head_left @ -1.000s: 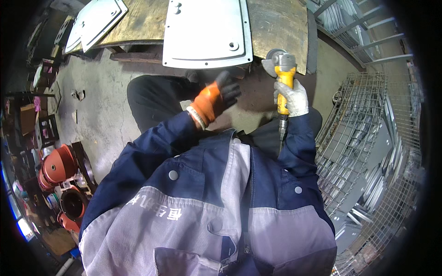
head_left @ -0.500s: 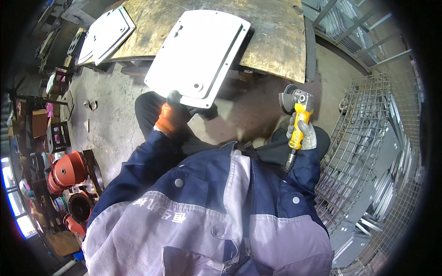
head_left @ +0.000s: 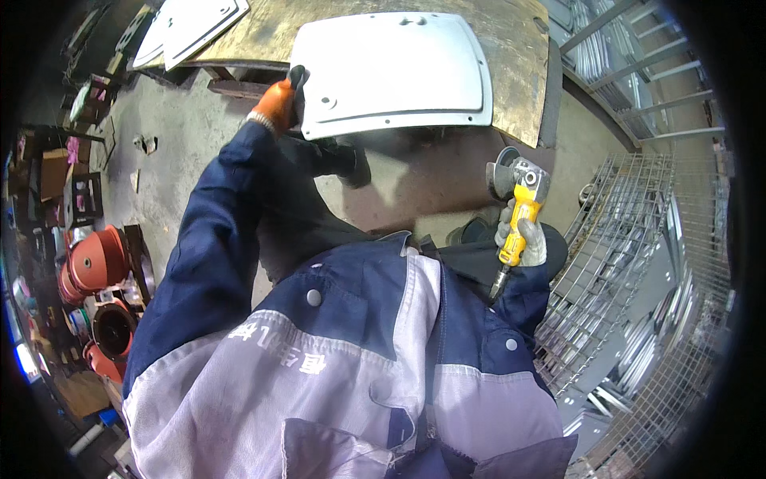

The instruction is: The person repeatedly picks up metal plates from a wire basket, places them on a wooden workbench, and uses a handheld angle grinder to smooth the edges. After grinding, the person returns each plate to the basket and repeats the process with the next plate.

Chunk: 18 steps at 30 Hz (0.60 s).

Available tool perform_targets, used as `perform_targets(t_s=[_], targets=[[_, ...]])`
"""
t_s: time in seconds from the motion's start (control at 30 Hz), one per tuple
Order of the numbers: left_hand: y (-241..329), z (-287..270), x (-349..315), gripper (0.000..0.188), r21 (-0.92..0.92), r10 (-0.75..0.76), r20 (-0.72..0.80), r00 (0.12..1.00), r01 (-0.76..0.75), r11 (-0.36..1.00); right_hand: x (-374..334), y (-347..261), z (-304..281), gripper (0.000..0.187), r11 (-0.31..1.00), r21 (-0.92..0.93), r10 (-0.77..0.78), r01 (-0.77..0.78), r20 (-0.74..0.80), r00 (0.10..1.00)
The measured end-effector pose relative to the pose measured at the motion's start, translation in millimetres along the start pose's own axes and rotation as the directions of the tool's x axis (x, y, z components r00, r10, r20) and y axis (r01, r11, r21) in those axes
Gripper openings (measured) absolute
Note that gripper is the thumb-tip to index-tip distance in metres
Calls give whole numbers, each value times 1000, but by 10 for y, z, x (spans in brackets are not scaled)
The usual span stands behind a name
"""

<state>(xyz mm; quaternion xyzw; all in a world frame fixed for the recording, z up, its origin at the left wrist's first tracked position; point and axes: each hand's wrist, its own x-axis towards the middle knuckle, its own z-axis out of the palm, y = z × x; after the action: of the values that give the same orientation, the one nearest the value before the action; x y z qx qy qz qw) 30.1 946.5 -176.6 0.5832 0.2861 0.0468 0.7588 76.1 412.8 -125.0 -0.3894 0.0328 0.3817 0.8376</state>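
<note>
A white metal panel (head_left: 391,68) with a raised middle, a flanged rim and small holes lies on the workbench (head_left: 523,88), its near edge jutting past the bench front. At its left edge is my left hand (head_left: 279,104), in an orange glove with dark fingertips, closed on the rim; the fingers beneath are hidden. Over by my right thigh, my right hand (head_left: 523,239), in a pale grey glove, is wrapped round the yellow body of an angle grinder (head_left: 520,209). The grinder's disc and guard point away from me, apart from the panel.
More white panels (head_left: 187,28) rest at the bench's far left. To my right stands a wire mesh cage (head_left: 598,263) with flat metal pieces. Orange-red round tubs (head_left: 100,259) sit at the left, and a metal rack (head_left: 638,72) stands at the far right.
The white panel has turned clockwise and shifted right across the bench. My left hand has moved away from me along with its rim. The right hand and grinder stay nearly where they were.
</note>
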Motion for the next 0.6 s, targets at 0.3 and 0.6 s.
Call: perform_targets(t_s=[0.3,0.6], targets=[[-261,391,-649,71,-878,-61,136,989,149,455,182,152,1000,50,909,-328,263,-258,-31,964],[-231,773,-1735,66,-718,-352,225,908,399,571,1251,729,2094,33,619,-778,198,-110,19,980]])
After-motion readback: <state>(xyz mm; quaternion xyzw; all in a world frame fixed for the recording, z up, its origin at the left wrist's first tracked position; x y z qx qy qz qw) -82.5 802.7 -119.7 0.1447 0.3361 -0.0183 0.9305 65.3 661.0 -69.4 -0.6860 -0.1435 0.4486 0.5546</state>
